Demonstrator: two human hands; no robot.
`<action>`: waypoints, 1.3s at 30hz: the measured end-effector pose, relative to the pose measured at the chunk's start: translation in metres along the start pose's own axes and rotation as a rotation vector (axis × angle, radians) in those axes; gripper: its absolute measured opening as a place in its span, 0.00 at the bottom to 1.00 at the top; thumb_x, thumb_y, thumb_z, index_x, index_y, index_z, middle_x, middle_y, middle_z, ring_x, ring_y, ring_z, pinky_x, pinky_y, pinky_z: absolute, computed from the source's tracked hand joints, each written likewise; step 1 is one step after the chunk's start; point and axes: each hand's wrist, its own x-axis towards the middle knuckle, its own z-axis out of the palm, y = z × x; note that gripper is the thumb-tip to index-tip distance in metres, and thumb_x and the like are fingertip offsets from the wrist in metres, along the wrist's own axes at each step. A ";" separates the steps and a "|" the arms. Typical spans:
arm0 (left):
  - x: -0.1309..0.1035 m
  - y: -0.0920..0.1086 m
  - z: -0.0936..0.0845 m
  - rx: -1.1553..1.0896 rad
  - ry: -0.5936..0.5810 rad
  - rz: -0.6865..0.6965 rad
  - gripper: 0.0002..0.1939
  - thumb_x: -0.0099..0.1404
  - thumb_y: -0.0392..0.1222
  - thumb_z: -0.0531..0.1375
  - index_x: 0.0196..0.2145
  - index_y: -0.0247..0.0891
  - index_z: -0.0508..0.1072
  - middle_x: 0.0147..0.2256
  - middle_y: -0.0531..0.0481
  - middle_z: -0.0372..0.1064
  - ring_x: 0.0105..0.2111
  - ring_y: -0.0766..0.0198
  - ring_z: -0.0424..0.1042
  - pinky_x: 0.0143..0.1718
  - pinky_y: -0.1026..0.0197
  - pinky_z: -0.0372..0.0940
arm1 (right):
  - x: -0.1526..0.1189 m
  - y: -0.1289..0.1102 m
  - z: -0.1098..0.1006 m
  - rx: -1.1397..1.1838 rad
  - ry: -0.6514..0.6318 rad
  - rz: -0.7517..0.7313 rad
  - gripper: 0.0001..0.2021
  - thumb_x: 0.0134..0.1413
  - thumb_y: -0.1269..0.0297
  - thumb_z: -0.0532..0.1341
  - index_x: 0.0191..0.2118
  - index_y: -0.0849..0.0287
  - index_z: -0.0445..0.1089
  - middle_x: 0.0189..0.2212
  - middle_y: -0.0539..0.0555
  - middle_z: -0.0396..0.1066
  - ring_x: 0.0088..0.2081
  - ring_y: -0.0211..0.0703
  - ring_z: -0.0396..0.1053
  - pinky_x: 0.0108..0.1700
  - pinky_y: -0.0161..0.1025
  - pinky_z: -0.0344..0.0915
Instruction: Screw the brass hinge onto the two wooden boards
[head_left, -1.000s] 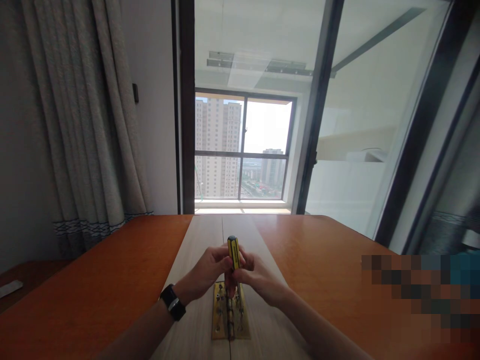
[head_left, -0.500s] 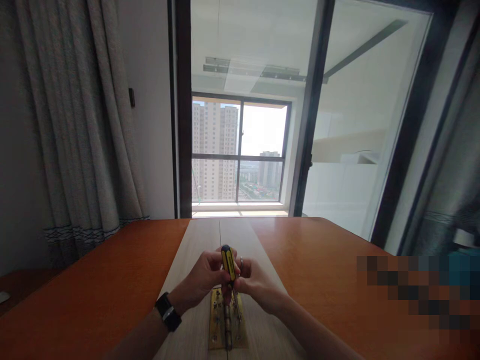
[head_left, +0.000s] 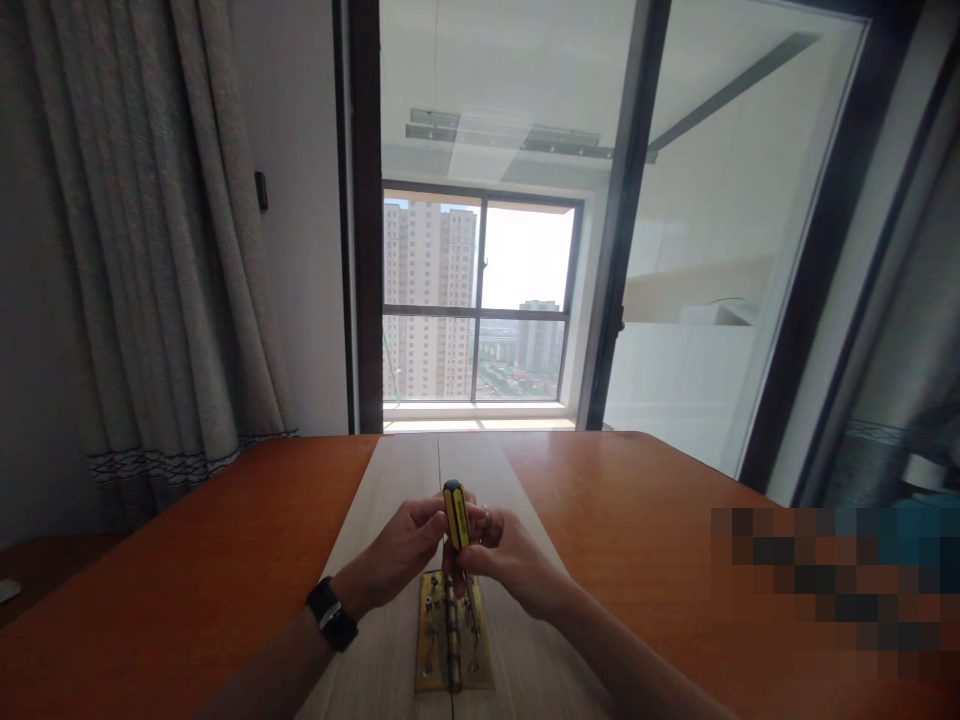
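Note:
A yellow and black screwdriver (head_left: 456, 515) stands upright, slightly tilted, above a brass hinge (head_left: 454, 650). The fingers of my left hand (head_left: 409, 545) are closed around its handle from the left. My right hand (head_left: 517, 560), with a ring on one finger, pinches the handle's lower part from the right. The thin shaft runs down over the hinge's right leaf; its tip is hard to make out. Several screws sit on the hinge, which lies across the seam between two pale wooden boards (head_left: 382, 620).
The boards lie on an orange-brown table (head_left: 645, 560). A grey curtain (head_left: 165, 240) hangs at the left, and a glass door with a dark frame (head_left: 611, 260) stands behind the table. Something blurred out covers the right edge.
My left thumb has shifted up along the screwdriver handle. The rest of the grip looks much the same, and the view has moved slightly.

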 end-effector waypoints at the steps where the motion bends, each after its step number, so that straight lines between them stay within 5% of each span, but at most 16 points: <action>1: 0.000 0.000 0.000 -0.018 -0.002 -0.015 0.23 0.62 0.57 0.63 0.43 0.34 0.79 0.47 0.42 0.62 0.28 0.68 0.66 0.25 0.64 0.68 | 0.000 -0.001 0.000 0.003 -0.024 -0.006 0.20 0.42 0.52 0.73 0.30 0.67 0.74 0.23 0.52 0.72 0.22 0.36 0.69 0.27 0.33 0.68; 6: -0.001 0.004 -0.001 -0.025 -0.034 -0.035 0.21 0.58 0.56 0.67 0.38 0.33 0.79 0.44 0.45 0.63 0.26 0.70 0.67 0.25 0.67 0.65 | -0.001 0.000 -0.001 0.018 -0.118 0.007 0.22 0.47 0.47 0.69 0.29 0.66 0.73 0.21 0.52 0.71 0.23 0.38 0.70 0.28 0.34 0.66; 11: 0.000 0.005 -0.004 -0.005 0.064 -0.019 0.23 0.51 0.56 0.71 0.33 0.31 0.78 0.39 0.48 0.62 0.29 0.71 0.63 0.28 0.69 0.63 | -0.002 0.012 -0.006 0.031 -0.083 0.029 0.22 0.49 0.47 0.68 0.32 0.66 0.73 0.24 0.52 0.73 0.24 0.36 0.70 0.29 0.32 0.62; 16: -0.002 0.003 -0.002 0.022 0.038 -0.026 0.25 0.50 0.59 0.70 0.34 0.32 0.78 0.41 0.48 0.59 0.28 0.69 0.65 0.23 0.67 0.63 | -0.002 0.013 -0.005 0.080 -0.050 0.004 0.23 0.41 0.48 0.73 0.33 0.66 0.74 0.25 0.51 0.72 0.24 0.35 0.69 0.28 0.32 0.64; 22: 0.000 0.006 0.000 0.055 0.109 0.022 0.25 0.49 0.58 0.71 0.30 0.30 0.77 0.36 0.48 0.62 0.35 0.65 0.66 0.37 0.65 0.65 | -0.001 0.009 -0.002 0.040 -0.029 0.025 0.25 0.33 0.51 0.76 0.33 0.66 0.74 0.24 0.51 0.73 0.23 0.34 0.68 0.28 0.32 0.65; 30: 0.001 -0.002 -0.005 -0.014 0.089 -0.008 0.26 0.48 0.53 0.73 0.37 0.35 0.70 0.30 0.53 0.64 0.22 0.73 0.61 0.21 0.71 0.57 | -0.001 0.004 -0.002 -0.016 -0.082 0.054 0.21 0.49 0.48 0.68 0.30 0.65 0.71 0.22 0.51 0.73 0.24 0.37 0.70 0.31 0.35 0.65; 39: -0.002 0.004 0.001 -0.148 0.038 -0.023 0.26 0.58 0.59 0.65 0.40 0.31 0.75 0.37 0.43 0.66 0.33 0.64 0.67 0.28 0.67 0.61 | -0.002 0.010 -0.009 0.009 -0.132 0.060 0.22 0.52 0.47 0.66 0.32 0.66 0.74 0.24 0.54 0.76 0.25 0.38 0.71 0.35 0.36 0.64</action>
